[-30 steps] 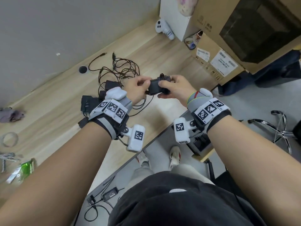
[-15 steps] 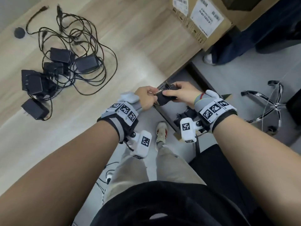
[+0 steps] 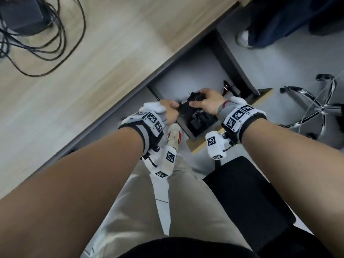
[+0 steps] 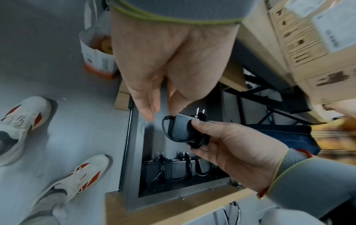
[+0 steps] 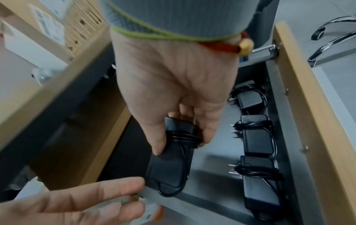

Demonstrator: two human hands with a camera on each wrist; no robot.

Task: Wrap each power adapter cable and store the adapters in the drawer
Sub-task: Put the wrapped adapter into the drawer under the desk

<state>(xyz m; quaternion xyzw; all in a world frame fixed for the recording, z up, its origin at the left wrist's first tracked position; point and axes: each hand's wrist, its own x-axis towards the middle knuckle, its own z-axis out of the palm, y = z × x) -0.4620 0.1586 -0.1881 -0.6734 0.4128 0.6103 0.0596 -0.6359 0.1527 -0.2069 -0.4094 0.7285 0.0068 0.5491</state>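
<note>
Your hands have dropped from the desk to the open drawer (image 3: 202, 71). Your right hand (image 3: 208, 103) is gripping the wrapped adapter (image 5: 173, 153) above it — your left hand (image 3: 168, 110) is loosening, fingers nearly straight. Next, you are setting it beside three stored adapters (image 5: 256, 137).

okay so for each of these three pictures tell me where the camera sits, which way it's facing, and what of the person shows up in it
Head: worn on the head, facing down over the open drawer; shows both forearms, legs, a shoe.
Left wrist: on the left wrist, looking along the left hand toward the floor and drawer; the right hand and both shoes show.
Right wrist: on the right wrist, looking along the right hand into the drawer at three stored adapters; left fingers show.
Shared: all three see the wrapped adapter in the right hand.
</note>
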